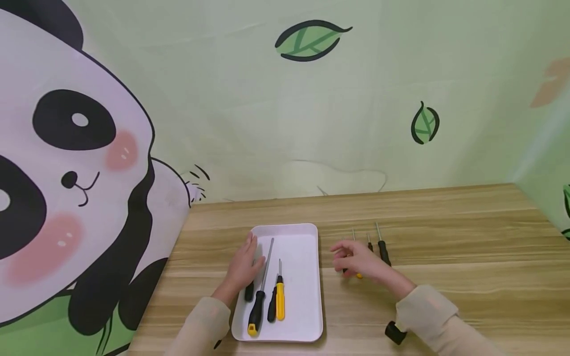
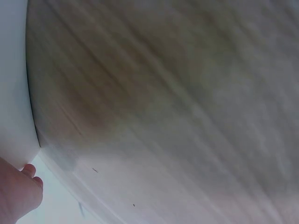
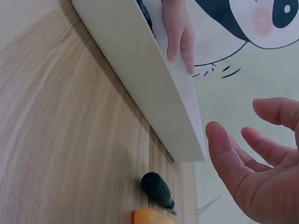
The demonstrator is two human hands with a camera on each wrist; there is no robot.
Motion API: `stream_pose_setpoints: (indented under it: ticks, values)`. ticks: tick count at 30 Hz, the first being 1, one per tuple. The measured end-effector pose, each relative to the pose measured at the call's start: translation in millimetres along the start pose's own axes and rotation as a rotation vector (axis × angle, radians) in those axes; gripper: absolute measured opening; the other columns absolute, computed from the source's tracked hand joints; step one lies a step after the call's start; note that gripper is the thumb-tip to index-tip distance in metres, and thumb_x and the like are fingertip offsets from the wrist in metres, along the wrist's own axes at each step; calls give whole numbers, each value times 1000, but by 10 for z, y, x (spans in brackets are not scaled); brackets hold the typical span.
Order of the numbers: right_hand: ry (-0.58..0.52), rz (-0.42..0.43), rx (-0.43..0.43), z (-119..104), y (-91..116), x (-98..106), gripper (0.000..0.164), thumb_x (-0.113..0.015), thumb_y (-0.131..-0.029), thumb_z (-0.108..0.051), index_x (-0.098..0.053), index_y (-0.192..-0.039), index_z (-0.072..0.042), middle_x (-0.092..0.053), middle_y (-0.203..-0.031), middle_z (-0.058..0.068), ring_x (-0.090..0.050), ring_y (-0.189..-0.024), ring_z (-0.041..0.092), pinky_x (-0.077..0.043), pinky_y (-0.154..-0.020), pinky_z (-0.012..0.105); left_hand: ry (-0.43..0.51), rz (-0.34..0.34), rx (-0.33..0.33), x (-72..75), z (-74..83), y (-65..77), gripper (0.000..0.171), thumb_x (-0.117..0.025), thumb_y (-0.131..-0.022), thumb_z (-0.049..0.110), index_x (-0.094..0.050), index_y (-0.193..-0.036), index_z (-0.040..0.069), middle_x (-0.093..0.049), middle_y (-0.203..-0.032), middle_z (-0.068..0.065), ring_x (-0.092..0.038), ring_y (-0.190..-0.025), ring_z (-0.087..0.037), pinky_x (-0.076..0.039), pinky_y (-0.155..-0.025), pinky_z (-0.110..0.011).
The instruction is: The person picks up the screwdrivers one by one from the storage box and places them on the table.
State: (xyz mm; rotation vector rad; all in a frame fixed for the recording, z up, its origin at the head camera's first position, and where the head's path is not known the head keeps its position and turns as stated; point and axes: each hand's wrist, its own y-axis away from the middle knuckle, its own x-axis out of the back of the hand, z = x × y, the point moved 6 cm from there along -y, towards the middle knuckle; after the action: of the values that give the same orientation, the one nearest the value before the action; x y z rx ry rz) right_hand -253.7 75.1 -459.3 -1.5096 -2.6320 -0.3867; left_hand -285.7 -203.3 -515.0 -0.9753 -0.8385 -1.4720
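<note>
A white tray (image 1: pixel 303 287) holds several screwdrivers: a long black one with a yellow end (image 1: pixel 257 311), a yellow-handled one (image 1: pixel 280 299), a small black one (image 1: pixel 271 307) and a black handle (image 1: pixel 249 292) partly under my left hand (image 1: pixel 242 266). That hand rests along the tray's left side, fingers extended. To the tray's right, my right hand (image 1: pixel 357 259) hovers over more screwdrivers, its fingers loosely bent with nothing between them. Beneath it, a yellow handle (image 1: pixel 359 276) is mostly hidden. A black screwdriver (image 3: pixel 158 190) lies below that hand in the right wrist view.
Beyond the right hand lie a larger black screwdriver (image 1: pixel 384 252) and a small black one (image 1: pixel 370 245), shafts pointing away. By the right cuff is a black object (image 1: pixel 395 333). The wooden table (image 1: pixel 481 237) meets a wall (image 1: pixel 356 123) with panda and leaf prints.
</note>
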Motion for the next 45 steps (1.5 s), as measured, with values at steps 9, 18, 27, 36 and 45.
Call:
stream_pose_setpoints:
  ticks: [9, 18, 27, 36, 45]
  values:
    - [-20, -24, 7, -35, -44, -126, 40, -54, -83, -6, -44, -118, 11, -54, -98, 21, -59, -76, 18, -53, -66, 42, 16, 24, -25, 56, 59, 39, 64, -49, -88, 31, -22, -139, 2, -12, -149, -11, -22, -133, -30, -23, -107, -45]
    - [-39, -65, 0, -68, -76, -247, 42, -56, -82, -8, -43, -119, 9, -53, -97, 16, -58, -79, 22, -53, -66, 41, 21, 28, -19, 60, 58, 33, 64, -49, -88, 31, -23, -139, 2, -13, -148, -11, -22, -134, -29, -23, -107, -45]
    - [-26, -93, 6, -60, -144, -365, 39, -56, -83, -9, -45, -117, 8, -53, -91, 13, -59, -77, 22, -53, -66, 43, 30, 14, -8, 44, 47, 23, 64, -49, -88, 31, -22, -139, 3, -12, -149, -10, -21, -134, -29, -22, -107, -45]
    - [13, -81, -18, -108, -185, -485, 39, -58, -82, -11, -47, -116, 5, -57, -91, 12, -60, -78, 24, -54, -64, 36, 24, 3, -9, 30, 41, 12, 65, -48, -89, 32, -21, -140, 3, -10, -149, -9, -20, -134, -28, -22, -107, -45]
    - [-17, -88, -62, -61, -241, -668, 38, -56, -83, -9, -45, -117, 4, -57, -87, 11, -60, -78, 27, -54, -61, 32, 33, 17, -22, 68, 61, 31, 65, -50, -88, 30, -22, -139, 1, -12, -148, -12, -22, -133, -30, -24, -106, -46]
